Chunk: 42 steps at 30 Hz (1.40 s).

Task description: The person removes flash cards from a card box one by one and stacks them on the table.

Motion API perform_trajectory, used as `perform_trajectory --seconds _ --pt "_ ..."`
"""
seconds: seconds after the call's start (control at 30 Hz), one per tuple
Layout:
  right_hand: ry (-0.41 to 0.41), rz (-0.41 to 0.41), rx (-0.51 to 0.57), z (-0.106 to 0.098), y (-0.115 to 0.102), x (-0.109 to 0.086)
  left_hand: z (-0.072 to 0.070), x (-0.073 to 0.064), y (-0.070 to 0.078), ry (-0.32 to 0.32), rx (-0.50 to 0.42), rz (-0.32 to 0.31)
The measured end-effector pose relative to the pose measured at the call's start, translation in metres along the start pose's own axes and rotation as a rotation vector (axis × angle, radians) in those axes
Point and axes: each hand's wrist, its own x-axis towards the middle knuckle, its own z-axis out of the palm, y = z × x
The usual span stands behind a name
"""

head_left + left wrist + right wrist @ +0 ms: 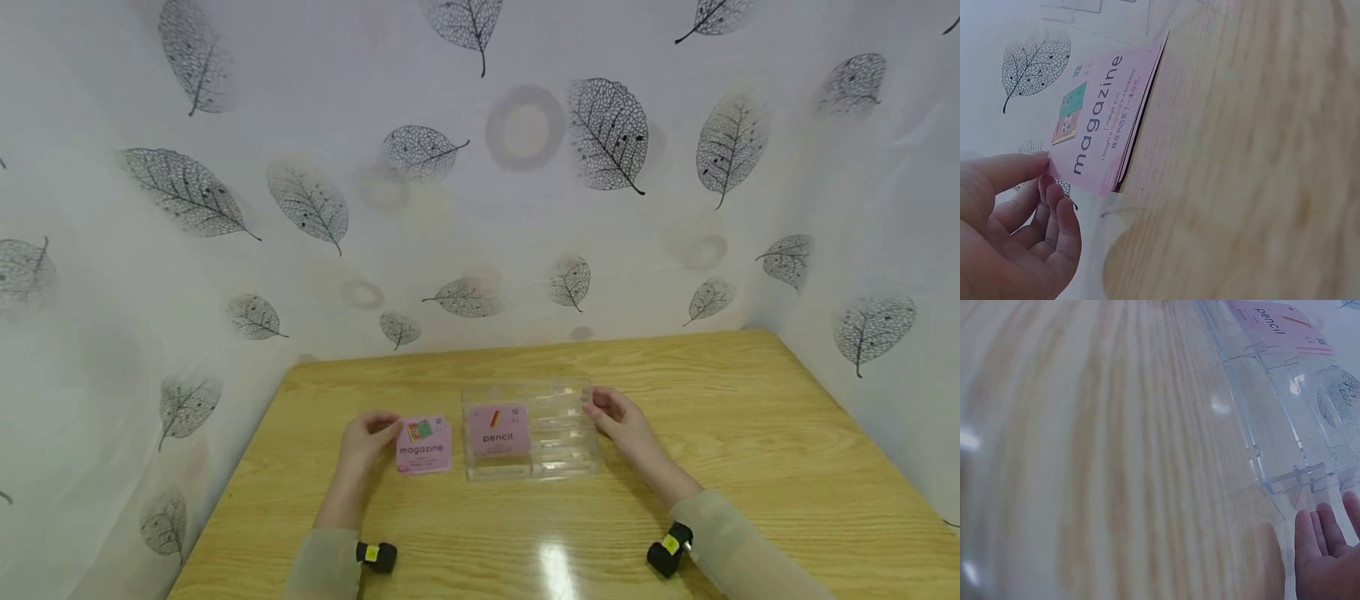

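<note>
At the left, my left hand [367, 436] pinches the upper left corner of a pink flashcard [423, 446] printed "magazine". The left wrist view shows the thumb on the printed flashcard [1100, 119], with fingers curled behind the corner; a dark layered edge runs along its lower side. A clear plastic divided tray [566, 467] lies just right of it. In the tray's left section is a pink flashcard [498, 430] reading "pencil". My right hand [621, 421] holds the tray's right edge near the upper corner. Its fingers [1329, 534] reach the tray's end in the right wrist view.
Both lie on a wood-grain table [525, 533], with a bright glare spot near the front. A white leaf-patterned curtain [480, 217] encloses the back and both sides. Small slots divide the tray's right section. Black wrist cameras [377, 557] sit on both wrists.
</note>
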Motion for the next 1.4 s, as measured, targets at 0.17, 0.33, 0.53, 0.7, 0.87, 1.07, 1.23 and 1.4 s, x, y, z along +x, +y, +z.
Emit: perform_trajectory --seconds 0.17,0.33,0.53,0.7,0.87,1.07,1.23,1.4 --pt "-0.004 0.000 -0.013 -0.0002 0.0007 0.0012 0.0003 0.0021 -0.0002 0.008 0.015 -0.008" --pt "0.004 -0.005 0.002 -0.0002 0.0002 0.0013 0.0022 0.0039 0.0003 0.012 0.032 -0.013" --pt "0.007 -0.011 0.023 -0.0001 0.0005 0.0015 0.0052 0.0052 0.0007 0.007 0.043 0.010" --pt "0.005 -0.011 0.022 0.0005 0.0012 0.0012 0.0062 0.0047 -0.0008 0.001 0.050 0.006" --pt "0.000 -0.009 0.022 0.0006 0.0017 0.0010 0.0059 0.0048 -0.0025 0.008 0.062 -0.006" --pt "-0.004 -0.008 0.027 0.0006 0.0012 0.0002 0.0050 0.0057 -0.0041 0.007 0.053 -0.003" --pt "-0.005 -0.015 0.023 0.0001 0.0014 0.0006 0.0041 0.0052 -0.0058 0.006 0.043 0.004" --pt "-0.002 -0.021 0.014 -0.0003 0.0017 0.0010 0.0034 0.0046 -0.0050 0.000 0.035 0.006"
